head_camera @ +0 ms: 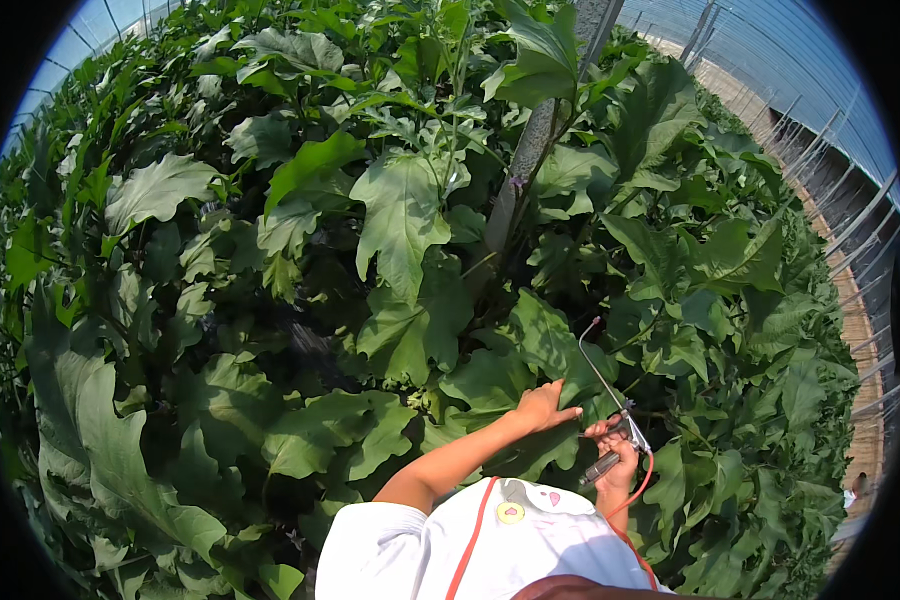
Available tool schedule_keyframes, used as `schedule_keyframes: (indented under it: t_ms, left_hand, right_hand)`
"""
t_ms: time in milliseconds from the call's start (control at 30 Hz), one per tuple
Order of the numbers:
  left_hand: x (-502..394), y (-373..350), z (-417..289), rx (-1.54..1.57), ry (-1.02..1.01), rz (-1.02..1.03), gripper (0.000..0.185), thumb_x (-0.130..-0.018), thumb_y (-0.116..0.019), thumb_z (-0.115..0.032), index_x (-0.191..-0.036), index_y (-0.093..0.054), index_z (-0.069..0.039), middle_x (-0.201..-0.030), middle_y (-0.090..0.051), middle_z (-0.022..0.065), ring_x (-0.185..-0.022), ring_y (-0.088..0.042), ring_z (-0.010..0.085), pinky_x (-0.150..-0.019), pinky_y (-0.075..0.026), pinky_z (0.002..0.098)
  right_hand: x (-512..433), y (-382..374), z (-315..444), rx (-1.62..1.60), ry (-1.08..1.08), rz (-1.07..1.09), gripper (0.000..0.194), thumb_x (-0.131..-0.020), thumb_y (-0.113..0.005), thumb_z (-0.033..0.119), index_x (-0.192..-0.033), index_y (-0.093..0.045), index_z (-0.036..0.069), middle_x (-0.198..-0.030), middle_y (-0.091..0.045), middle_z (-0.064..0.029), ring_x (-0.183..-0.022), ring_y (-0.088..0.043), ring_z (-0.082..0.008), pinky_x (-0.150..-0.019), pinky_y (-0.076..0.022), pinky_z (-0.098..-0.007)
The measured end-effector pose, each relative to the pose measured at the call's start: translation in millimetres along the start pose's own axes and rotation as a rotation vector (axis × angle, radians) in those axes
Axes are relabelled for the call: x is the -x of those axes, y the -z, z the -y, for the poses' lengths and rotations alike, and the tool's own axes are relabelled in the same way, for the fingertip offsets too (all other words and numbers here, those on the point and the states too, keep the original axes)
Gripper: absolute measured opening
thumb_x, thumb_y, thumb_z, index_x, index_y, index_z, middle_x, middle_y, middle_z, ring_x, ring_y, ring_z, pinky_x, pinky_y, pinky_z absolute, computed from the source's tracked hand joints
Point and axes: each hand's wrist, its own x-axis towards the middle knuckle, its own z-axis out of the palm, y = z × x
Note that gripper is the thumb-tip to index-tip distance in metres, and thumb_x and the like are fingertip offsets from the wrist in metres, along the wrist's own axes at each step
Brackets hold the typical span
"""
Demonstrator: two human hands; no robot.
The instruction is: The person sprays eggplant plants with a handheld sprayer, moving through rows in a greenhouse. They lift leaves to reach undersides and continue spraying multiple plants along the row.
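My right hand (621, 453) grips a metal spray gun (636, 433) by its dark handle. A thin spray wand (598, 371) runs up and left from the gun and bends near its nozzle tip. From the gun's rear an orange-red hose (649, 480) curves down beside my body. My left hand (544, 409) rests against a broad green eggplant leaf (487, 381), thumb spread towards the gun; leaves partly hide its other fingers. Just beyond, another large leaf (547, 330) lies left of the wand.
Dense eggplant foliage (232, 405) surrounds me. A slanting grey post (523, 169) rises through it ahead, beside a stem with a small purple flower (518, 181). To the right, metal greenhouse poles (862, 214) line a tan ground strip (844, 300). A small partial figure (855, 491) appears at the far right.
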Motion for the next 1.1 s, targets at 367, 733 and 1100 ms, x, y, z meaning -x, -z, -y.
schedule_keyframes:
  t_ms: [367, 733, 1100]
  left_hand:
    - [67, -101, -4, 0.260, -0.672, 0.214, 0.072, -0.076, -0.071, -0.049, -0.129, -0.053, -0.004, -0.126, -0.055, 0.0221, -0.118, -0.050, 0.0399, -0.102, -0.039, 0.0458]
    - [30, -32, 22, -0.130, -0.307, 0.325, 0.034, -0.086, -0.066, -0.029, -0.112, -0.067, -0.007, -0.107, -0.068, 0.0161, -0.092, -0.065, 0.0359, -0.080, -0.052, 0.0428]
    - [-34, -33, 46, 0.073, -0.085, -0.142, 0.035, -0.089, -0.062, -0.021, -0.120, -0.063, -0.007, -0.120, -0.064, 0.0142, -0.110, -0.060, 0.0326, -0.092, -0.049, 0.0404]
  right_hand:
    - [-50, 9, -66, -0.096, -0.320, -0.350, 0.021, -0.077, -0.053, 0.011, -0.095, -0.056, 0.002, -0.085, -0.061, -0.0138, -0.082, -0.063, -0.0266, -0.083, -0.0542, -0.0450]
    - [-31, 97, -48, 0.223, -0.304, -0.261, 0.019, -0.075, -0.055, 0.007, -0.093, -0.058, 0.002, -0.082, -0.060, -0.0077, -0.074, -0.062, -0.0200, -0.073, -0.0503, -0.0321]
    - [-54, 136, -43, 0.332, -0.343, -0.235, 0.019, -0.081, -0.053, 0.014, -0.095, -0.058, 0.001, -0.080, -0.061, -0.0081, -0.074, -0.062, -0.0216, -0.074, -0.0501, -0.0345]
